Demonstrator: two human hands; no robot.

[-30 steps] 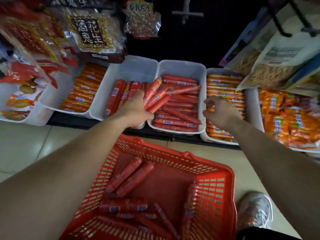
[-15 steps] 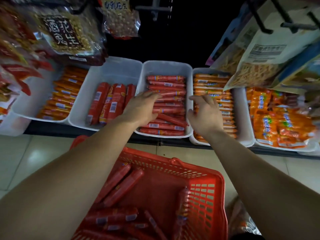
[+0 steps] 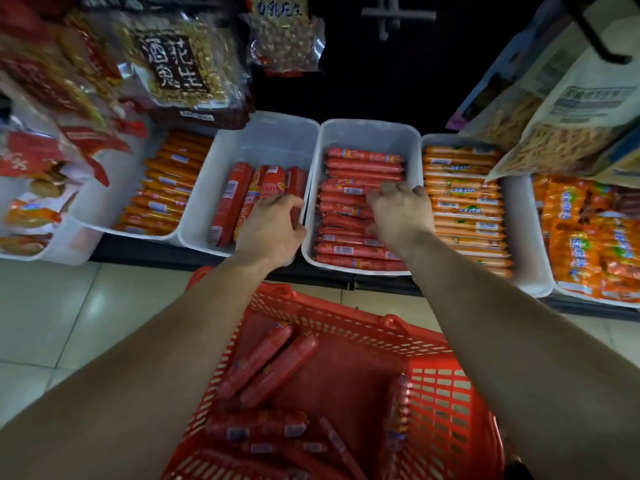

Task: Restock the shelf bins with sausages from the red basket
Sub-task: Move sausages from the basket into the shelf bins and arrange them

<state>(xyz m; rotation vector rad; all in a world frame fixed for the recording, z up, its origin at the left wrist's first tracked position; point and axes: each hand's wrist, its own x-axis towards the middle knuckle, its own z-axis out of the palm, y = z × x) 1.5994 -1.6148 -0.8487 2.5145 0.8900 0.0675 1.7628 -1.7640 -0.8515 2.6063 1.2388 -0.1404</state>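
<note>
A red basket [image 3: 346, 317] sits on the floor below me with several red sausages [image 3: 273, 362] lying loose in it. Above it, a white shelf bin [image 3: 367, 128] holds rows of thin red sausages [image 3: 363, 155]. My right hand [image 3: 398, 213] rests on top of them, fingers bent and spread. The bin to its left [image 3: 263, 140] holds thick red sausages [image 3: 232, 199]. My left hand [image 3: 270, 230] lies over their near ends by the bin's right wall, fingers curled. Whether it grips one is hidden.
Bins of orange-wrapped sausages stand further left [image 3: 166, 188] and right [image 3: 460, 188], with orange snack packs [image 3: 581, 237] at the far right. Peanut bags [image 3: 180, 64] and paper snack bags [image 3: 571, 116] hang low over the bins. Pale floor tiles [image 3: 69, 323] lie left of the basket.
My left hand laid its bunch of thin sausages in the middle bin, then shifted left onto the thick ones. My right hand moved from the orange bin onto the thin red sausages.
</note>
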